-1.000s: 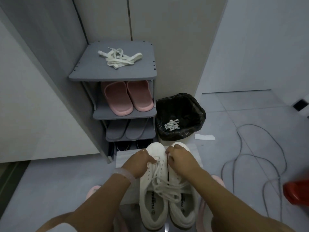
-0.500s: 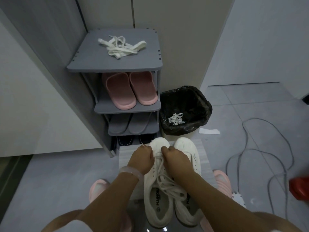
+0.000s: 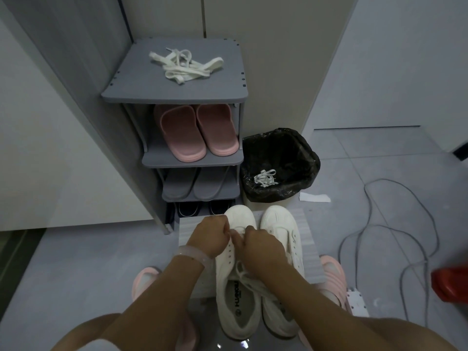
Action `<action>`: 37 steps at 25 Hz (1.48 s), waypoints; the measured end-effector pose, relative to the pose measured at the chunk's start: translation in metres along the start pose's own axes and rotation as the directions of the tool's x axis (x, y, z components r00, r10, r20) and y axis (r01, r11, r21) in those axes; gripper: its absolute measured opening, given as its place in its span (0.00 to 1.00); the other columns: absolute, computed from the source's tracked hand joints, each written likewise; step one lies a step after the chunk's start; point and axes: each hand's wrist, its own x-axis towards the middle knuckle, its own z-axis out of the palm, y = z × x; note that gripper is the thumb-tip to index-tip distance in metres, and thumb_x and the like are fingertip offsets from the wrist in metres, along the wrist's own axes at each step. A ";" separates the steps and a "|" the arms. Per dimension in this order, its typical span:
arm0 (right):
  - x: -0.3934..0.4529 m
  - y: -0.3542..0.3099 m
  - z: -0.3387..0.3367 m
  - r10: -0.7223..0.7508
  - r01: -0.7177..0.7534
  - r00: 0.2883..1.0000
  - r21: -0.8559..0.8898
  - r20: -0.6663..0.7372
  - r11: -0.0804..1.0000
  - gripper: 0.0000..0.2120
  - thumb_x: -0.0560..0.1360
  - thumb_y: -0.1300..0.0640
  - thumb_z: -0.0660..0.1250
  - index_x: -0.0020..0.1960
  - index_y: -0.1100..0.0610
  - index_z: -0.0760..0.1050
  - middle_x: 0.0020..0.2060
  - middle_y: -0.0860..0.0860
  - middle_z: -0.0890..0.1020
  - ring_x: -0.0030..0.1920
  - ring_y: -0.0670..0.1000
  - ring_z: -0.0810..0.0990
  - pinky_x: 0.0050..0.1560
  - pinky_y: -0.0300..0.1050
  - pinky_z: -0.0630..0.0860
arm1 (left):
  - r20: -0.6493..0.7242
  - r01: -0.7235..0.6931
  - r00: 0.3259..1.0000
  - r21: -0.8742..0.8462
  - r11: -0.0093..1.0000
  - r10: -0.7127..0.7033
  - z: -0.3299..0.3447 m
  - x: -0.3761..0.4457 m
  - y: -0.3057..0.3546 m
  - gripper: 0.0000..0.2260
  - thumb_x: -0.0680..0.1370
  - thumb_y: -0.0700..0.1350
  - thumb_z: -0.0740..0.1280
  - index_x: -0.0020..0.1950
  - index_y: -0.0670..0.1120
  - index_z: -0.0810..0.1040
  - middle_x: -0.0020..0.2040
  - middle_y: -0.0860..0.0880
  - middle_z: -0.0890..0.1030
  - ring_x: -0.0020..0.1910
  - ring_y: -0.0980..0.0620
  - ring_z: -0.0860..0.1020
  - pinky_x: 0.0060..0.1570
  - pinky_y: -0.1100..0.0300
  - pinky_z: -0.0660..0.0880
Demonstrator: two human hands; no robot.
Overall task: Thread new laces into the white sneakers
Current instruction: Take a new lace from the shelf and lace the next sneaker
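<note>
Both forearms were reached forward and down over the pair of white sneakers (image 3: 260, 269), which were set side by side on a pale ribbed mat (image 3: 307, 239) on the floor, toes pointed toward the grey shoe rack (image 3: 177, 93). The left hand (image 3: 210, 235) was held over the toe end of the left sneaker (image 3: 236, 295) with its fingers curled, and a strand of white lace (image 3: 236, 232) appeared to be pinched in it, though the grip itself was hidden behind the knuckles. The right hand (image 3: 262, 248) was curled beside it, almost touching, with the same lace pinched between thumb and fingers over the lowest eyelets. Loose lace was seen bunched across the tongue beneath the right wrist. A pale band (image 3: 193, 255) was worn on the left wrist. The right sneaker (image 3: 286, 234) was left partly covered by the right forearm. A bundle of spare white laces (image 3: 184, 65) was laid on the rack's top shelf, well apart from the hands. The sneaker toes were placed near the rack's bottom tier and near the black-lined bin (image 3: 279, 164), in which a small tangle of lace (image 3: 266, 177) was lying. Open floor was left to the left of the mat; to the right, a grey cable (image 3: 379, 224) was looped across the tiles, with a red object (image 3: 453, 283) at the frame edge.
</note>
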 end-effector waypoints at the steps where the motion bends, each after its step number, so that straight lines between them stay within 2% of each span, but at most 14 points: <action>1: -0.001 -0.003 -0.001 0.026 -0.027 0.999 0.001 0.044 1.000 0.21 0.80 0.44 0.51 0.58 0.60 0.70 0.48 0.56 0.77 0.52 0.56 0.78 0.44 0.47 0.68 | 0.055 -0.012 0.998 0.048 0.999 0.009 -0.002 -0.003 -0.001 0.06 0.77 0.39 0.61 0.41 0.43 0.76 0.42 0.45 0.76 0.42 0.52 0.73 0.42 0.62 0.68; 2: -0.002 -0.004 -0.002 0.057 -0.059 0.995 0.012 0.076 0.998 0.22 0.79 0.43 0.53 0.58 0.60 0.70 0.49 0.55 0.78 0.52 0.55 0.78 0.45 0.46 0.70 | 0.145 0.000 0.989 0.062 0.998 -0.009 -0.003 -0.007 -0.001 0.07 0.77 0.40 0.61 0.42 0.40 0.77 0.40 0.46 0.76 0.40 0.52 0.74 0.41 0.62 0.70; 4: -0.001 -0.004 -0.004 0.086 -0.086 0.987 -0.001 0.137 0.996 0.19 0.79 0.46 0.55 0.58 0.60 0.72 0.53 0.55 0.79 0.54 0.54 0.78 0.48 0.44 0.70 | 0.342 0.081 0.937 -0.001 0.997 -0.076 -0.004 -0.015 -0.004 0.09 0.78 0.43 0.61 0.39 0.43 0.75 0.37 0.48 0.75 0.34 0.52 0.75 0.38 0.62 0.74; 6: 0.001 -0.003 -0.007 0.096 -0.091 0.975 -0.036 0.199 0.995 0.15 0.79 0.52 0.56 0.59 0.60 0.73 0.56 0.55 0.78 0.56 0.54 0.78 0.51 0.45 0.72 | 0.415 0.157 0.903 -0.087 0.984 -0.107 -0.005 -0.020 -0.004 0.12 0.79 0.44 0.61 0.36 0.46 0.70 0.35 0.50 0.76 0.31 0.56 0.76 0.36 0.65 0.75; 10: 0.007 0.000 -0.011 0.093 -0.084 0.966 -0.047 0.242 0.995 0.15 0.78 0.54 0.58 0.60 0.60 0.72 0.58 0.56 0.77 0.58 0.56 0.77 0.54 0.46 0.72 | 0.423 0.206 0.898 -0.168 0.964 -0.118 -0.003 -0.019 0.001 0.13 0.80 0.42 0.57 0.36 0.46 0.69 0.33 0.47 0.76 0.30 0.54 0.76 0.38 0.62 0.77; 13: 0.008 -0.003 -0.007 0.087 -0.079 0.973 -0.045 0.212 0.996 0.16 0.78 0.50 0.59 0.59 0.59 0.73 0.57 0.55 0.78 0.57 0.55 0.78 0.53 0.45 0.73 | 0.407 0.299 0.893 -0.223 0.928 -0.190 -0.004 -0.017 -0.001 0.13 0.80 0.40 0.55 0.36 0.45 0.69 0.34 0.46 0.76 0.29 0.53 0.76 0.30 0.64 0.76; 15: 0.008 -0.008 -0.003 0.065 -0.042 0.981 -0.125 0.181 0.991 0.14 0.78 0.52 0.60 0.57 0.59 0.74 0.55 0.54 0.79 0.56 0.54 0.78 0.51 0.44 0.72 | 0.392 0.298 0.898 -0.212 0.931 -0.198 -0.004 -0.018 -0.001 0.13 0.80 0.41 0.55 0.36 0.45 0.69 0.34 0.47 0.75 0.29 0.54 0.75 0.28 0.66 0.74; 18: 0.009 -0.013 0.000 0.040 -0.007 0.988 -0.211 0.149 0.977 0.11 0.78 0.56 0.58 0.58 0.58 0.74 0.56 0.54 0.79 0.57 0.53 0.78 0.53 0.44 0.72 | 0.392 0.251 0.904 -0.173 0.953 -0.167 -0.004 -0.020 0.000 0.13 0.81 0.43 0.55 0.37 0.46 0.68 0.35 0.48 0.75 0.30 0.54 0.74 0.29 0.66 0.73; 22: 0.008 -0.013 -0.004 0.007 0.014 0.994 -0.197 0.106 0.980 0.11 0.78 0.58 0.60 0.59 0.59 0.73 0.57 0.54 0.77 0.58 0.54 0.77 0.54 0.45 0.72 | 0.309 0.172 0.944 -0.175 0.969 -0.112 -0.003 -0.018 -0.001 0.13 0.80 0.43 0.56 0.36 0.46 0.67 0.35 0.49 0.74 0.29 0.55 0.74 0.30 0.65 0.71; 26: 0.008 -0.018 0.001 -0.054 0.072 0.995 -0.218 0.085 0.973 0.20 0.73 0.61 0.67 0.62 0.62 0.66 0.58 0.57 0.74 0.58 0.57 0.76 0.54 0.47 0.73 | 0.300 0.202 0.944 -0.191 0.960 -0.139 -0.006 -0.018 0.004 0.13 0.80 0.42 0.54 0.36 0.46 0.69 0.37 0.46 0.76 0.29 0.53 0.75 0.33 0.62 0.74; 29: 0.013 -0.021 0.004 -0.090 0.105 0.994 -0.251 0.069 0.962 0.16 0.76 0.62 0.63 0.62 0.62 0.67 0.59 0.58 0.74 0.58 0.57 0.75 0.53 0.46 0.72 | 0.326 0.224 0.933 -0.182 0.957 -0.156 -0.007 -0.020 0.006 0.14 0.80 0.40 0.53 0.35 0.45 0.70 0.40 0.42 0.77 0.30 0.52 0.75 0.38 0.60 0.76; 32: 0.017 -0.019 0.008 -0.149 0.160 0.987 -0.280 0.059 0.946 0.13 0.77 0.61 0.61 0.60 0.62 0.68 0.57 0.58 0.75 0.57 0.56 0.76 0.46 0.45 0.67 | 0.364 0.233 0.918 -0.173 0.957 -0.158 -0.007 -0.022 0.003 0.14 0.81 0.40 0.53 0.36 0.46 0.69 0.45 0.37 0.79 0.31 0.51 0.75 0.41 0.58 0.77; 34: 0.017 -0.018 0.009 -0.153 0.163 0.986 -0.272 0.058 0.948 0.12 0.77 0.62 0.59 0.60 0.62 0.69 0.57 0.58 0.76 0.56 0.57 0.77 0.44 0.45 0.66 | 0.381 0.245 0.911 -0.187 0.951 -0.160 -0.006 -0.022 0.002 0.13 0.81 0.41 0.54 0.37 0.46 0.68 0.41 0.42 0.78 0.31 0.52 0.75 0.39 0.60 0.77; 37: 0.019 -0.012 0.007 -0.128 0.141 0.989 -0.195 0.078 0.971 0.12 0.78 0.61 0.57 0.61 0.62 0.68 0.57 0.57 0.76 0.57 0.57 0.77 0.51 0.47 0.72 | 0.402 0.287 0.896 -0.207 0.935 -0.186 -0.006 -0.021 0.004 0.11 0.80 0.43 0.54 0.38 0.47 0.66 0.38 0.47 0.73 0.32 0.53 0.75 0.31 0.64 0.75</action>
